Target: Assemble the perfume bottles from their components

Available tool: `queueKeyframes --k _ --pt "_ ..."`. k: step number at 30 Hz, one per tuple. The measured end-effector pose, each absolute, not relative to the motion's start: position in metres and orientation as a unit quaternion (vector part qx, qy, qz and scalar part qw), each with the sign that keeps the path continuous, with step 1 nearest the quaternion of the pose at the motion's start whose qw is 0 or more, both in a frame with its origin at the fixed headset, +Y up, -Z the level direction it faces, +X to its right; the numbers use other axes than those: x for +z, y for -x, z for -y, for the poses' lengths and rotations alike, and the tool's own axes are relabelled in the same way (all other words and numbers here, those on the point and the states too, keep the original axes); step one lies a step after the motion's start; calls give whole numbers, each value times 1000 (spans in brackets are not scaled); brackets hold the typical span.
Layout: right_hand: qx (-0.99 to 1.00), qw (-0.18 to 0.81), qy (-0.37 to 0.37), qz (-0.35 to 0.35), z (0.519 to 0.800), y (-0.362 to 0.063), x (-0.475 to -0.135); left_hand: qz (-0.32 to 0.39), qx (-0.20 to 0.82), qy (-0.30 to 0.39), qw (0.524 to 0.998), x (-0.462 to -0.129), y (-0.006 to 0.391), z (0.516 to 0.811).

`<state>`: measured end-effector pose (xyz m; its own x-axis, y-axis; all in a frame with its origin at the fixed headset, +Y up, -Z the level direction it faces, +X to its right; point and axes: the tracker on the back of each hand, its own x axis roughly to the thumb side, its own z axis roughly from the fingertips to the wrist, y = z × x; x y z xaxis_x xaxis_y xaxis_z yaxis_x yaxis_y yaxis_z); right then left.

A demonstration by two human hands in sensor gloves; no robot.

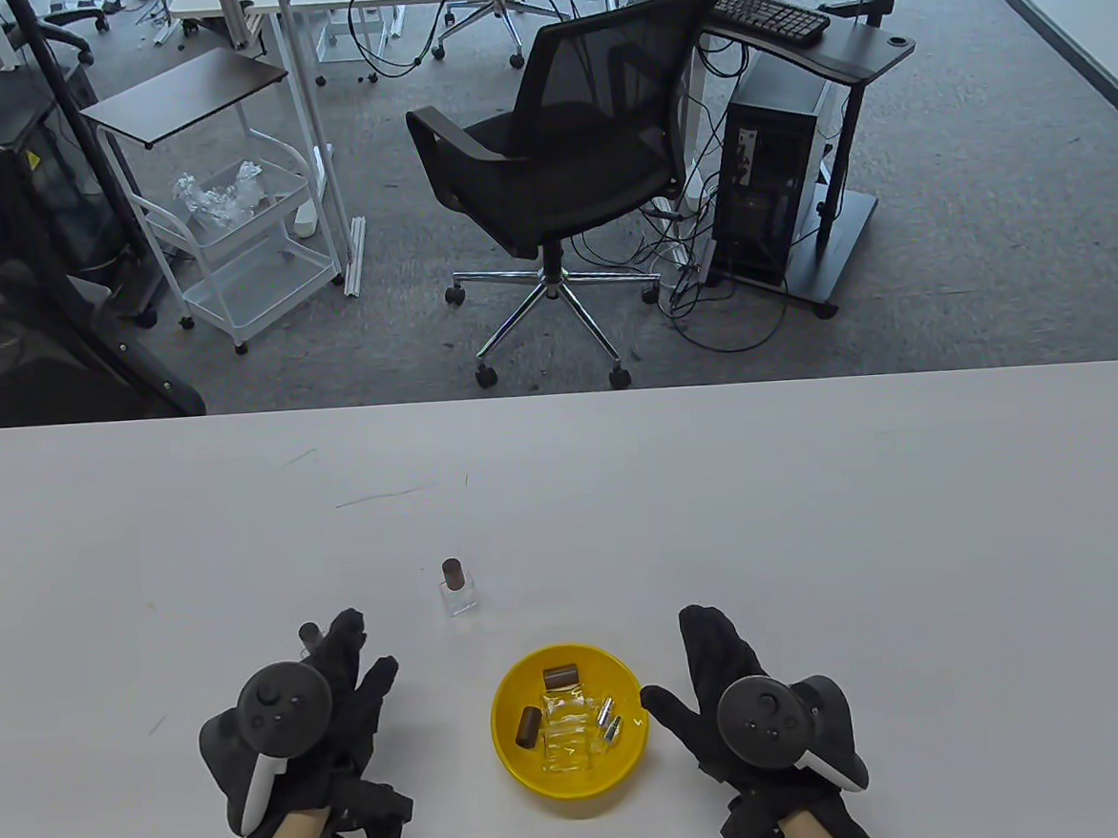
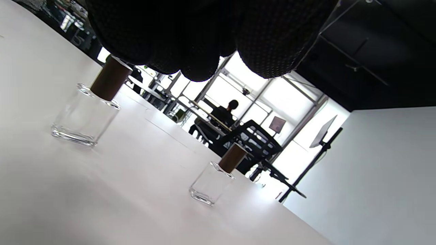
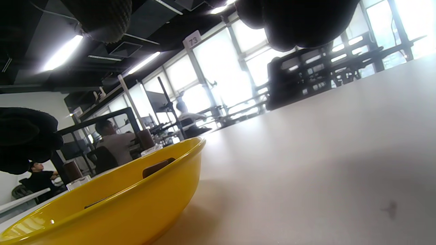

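Two bottles stand assembled on the table (image 1: 815,516). The far bottle (image 1: 457,589) is upright, clear glass with a brown cap seated, left of centre. The near bottle (image 2: 85,112) is also upright and capped; in the table view only its cap shows, just past the fingertips of the left hand (image 1: 335,703).

The left wrist view shows both bottles complete and standing apart from each other. The left fingers (image 2: 190,44) hang above the near bottle's cap; contact cannot be confirmed. They look extended rather than wrapped around it. Judgement: this bottle is just set down or about to be let alone.

The right hand (image 1: 730,675) lies flat on the table right of the yellow bowl (image 1: 516,757), fingers straight, thumb spread toward the bowl, holding nothing.

Remaining parts are in the bowl:
- two brown caps (image 1: 559,675), one near the far rim and one at the left;
- clear glass bottle bodies (image 1: 567,734), count uncertain since they overlap, probably two;
- small silver spray pieces (image 1: 609,722) at the right side.

Estimate: two units done and about two left, roughly halfway. The likely next step is taking a glass body and a spray piece from the bowl.
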<state>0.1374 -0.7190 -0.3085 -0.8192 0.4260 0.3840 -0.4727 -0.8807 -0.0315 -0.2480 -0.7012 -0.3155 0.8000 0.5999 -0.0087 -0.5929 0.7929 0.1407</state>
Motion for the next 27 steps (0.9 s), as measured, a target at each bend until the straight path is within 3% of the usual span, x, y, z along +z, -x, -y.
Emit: queueKeyframes --k 16,27 --pt "956 224 -177 70 717 -139 -308 174 207 -14 963 -312 147 708" --pt "960 212 -172 70 716 -141 -308 241 72 48 967 -315 94 725"
